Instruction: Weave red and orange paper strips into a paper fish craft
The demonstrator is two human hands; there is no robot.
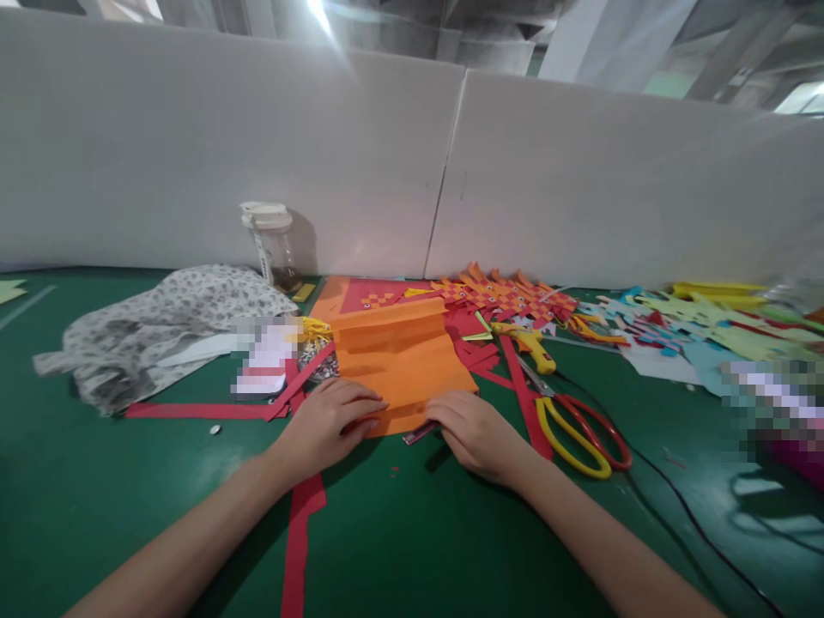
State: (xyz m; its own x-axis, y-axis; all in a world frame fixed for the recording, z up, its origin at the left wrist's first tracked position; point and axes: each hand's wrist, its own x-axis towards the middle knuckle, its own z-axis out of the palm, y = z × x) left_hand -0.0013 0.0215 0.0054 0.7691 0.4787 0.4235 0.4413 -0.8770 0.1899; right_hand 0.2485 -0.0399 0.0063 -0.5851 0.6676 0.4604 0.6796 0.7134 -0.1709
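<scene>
An orange sheet of paper [399,360] with crosswise creases lies in the middle, its near edge between my two hands. My left hand [331,421] pinches the near left corner, thumb below and fingers above. At the near right corner, my right hand [473,429] has its fingers wrapped over the paper. A thin dark strip-like object [420,432] pokes out beside the right fingers; whether they also grip it is unclear. Red paper strips [297,541] lie left of and below my left hand.
Scissors [579,438] with yellow and red handles and a yellow glue gun [531,345] with a black cable lie right. Woven paper fish [502,293] and scraps sit behind. A patterned cloth [173,322], a phone [263,365] and a lidded jar [270,245] stand left.
</scene>
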